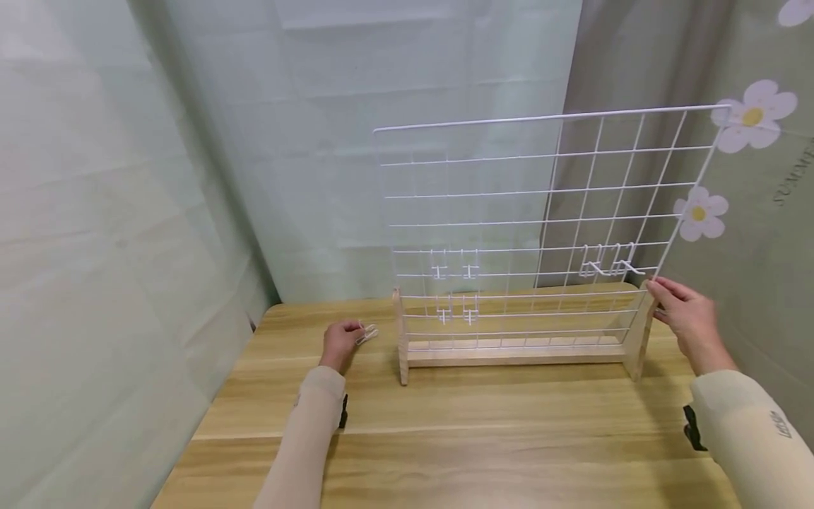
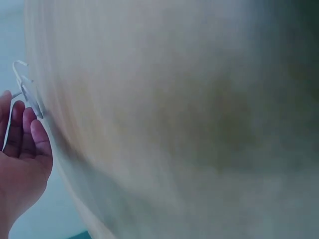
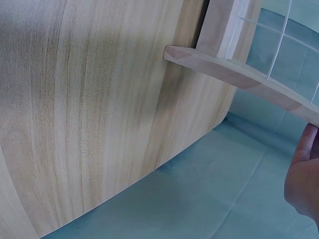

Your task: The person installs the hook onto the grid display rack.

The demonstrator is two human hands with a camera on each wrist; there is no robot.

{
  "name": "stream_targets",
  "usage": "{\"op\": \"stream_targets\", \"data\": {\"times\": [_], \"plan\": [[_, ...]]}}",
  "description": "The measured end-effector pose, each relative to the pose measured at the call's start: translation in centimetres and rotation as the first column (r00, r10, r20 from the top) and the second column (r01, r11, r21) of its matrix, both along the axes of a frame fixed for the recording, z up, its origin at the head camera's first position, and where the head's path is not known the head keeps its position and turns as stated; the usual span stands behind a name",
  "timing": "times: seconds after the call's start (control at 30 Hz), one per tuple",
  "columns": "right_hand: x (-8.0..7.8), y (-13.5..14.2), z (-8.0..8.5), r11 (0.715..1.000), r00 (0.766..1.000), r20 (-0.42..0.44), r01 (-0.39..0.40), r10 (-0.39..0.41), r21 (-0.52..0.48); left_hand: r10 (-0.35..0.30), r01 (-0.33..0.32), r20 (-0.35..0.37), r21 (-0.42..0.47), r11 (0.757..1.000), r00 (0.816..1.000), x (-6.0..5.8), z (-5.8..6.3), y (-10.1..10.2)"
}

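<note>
My left hand (image 1: 339,344) pinches a small white wire hook (image 1: 367,334) just above the table, left of the rack. In the left wrist view the hook (image 2: 29,92) juts past the fingertips, its bent end pointing up. On the right, my right hand (image 1: 689,318) holds the upper end of the rack's wooden side post (image 1: 641,339); the right wrist view catches its fingers at the post (image 3: 239,74). A white wire grid (image 1: 564,115) stands upright in the wooden base (image 1: 515,358). Several hooks (image 1: 470,271) hang at its lower left, and two more hooks (image 1: 591,267) at its right.
The rack stands on a wood-grain table (image 1: 483,431), toward its back. Pale green curtain (image 1: 305,212) closes in behind and at the left. A greyish curtain with white flowers (image 1: 753,116) hangs close at the right, beside my right hand.
</note>
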State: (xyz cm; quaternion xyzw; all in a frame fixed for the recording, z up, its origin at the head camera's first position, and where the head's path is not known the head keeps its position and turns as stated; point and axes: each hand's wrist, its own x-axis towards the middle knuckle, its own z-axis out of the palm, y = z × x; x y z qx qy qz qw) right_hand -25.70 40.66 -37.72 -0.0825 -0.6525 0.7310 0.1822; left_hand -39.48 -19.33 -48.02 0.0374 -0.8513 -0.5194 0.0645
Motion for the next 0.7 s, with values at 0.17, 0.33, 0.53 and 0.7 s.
{"op": "stream_targets", "data": {"times": [0.17, 0.33, 0.53, 0.7], "plan": [[0.1, -0.2, 0.1, 1.0, 1.0, 0.006, 0.0, 0.0, -0.007, 0.034, -0.035, 0.017, 0.077, 0.996, 0.999, 0.9, 0.7, -0.4], [0.1, -0.5, 0.1, 0.999, 1.0, 0.005, 0.001, -0.001, -0.039, 0.065, -0.063, -0.025, 0.082, 0.995, 0.998, 1.8, 1.7, -0.8], [0.3, -0.6, 0.3, 0.996, 1.0, -0.01, 0.002, -0.003, -0.086, 0.127, -0.124, -0.122, 0.033, 0.992, 0.984, 2.4, 2.8, -0.6], [0.2, -0.6, 0.5, 0.995, 1.0, -0.019, 0.001, -0.003, -0.1, 0.215, -0.196, -0.195, 0.11, 0.974, 0.957, 3.5, 3.7, 0.2]]}}
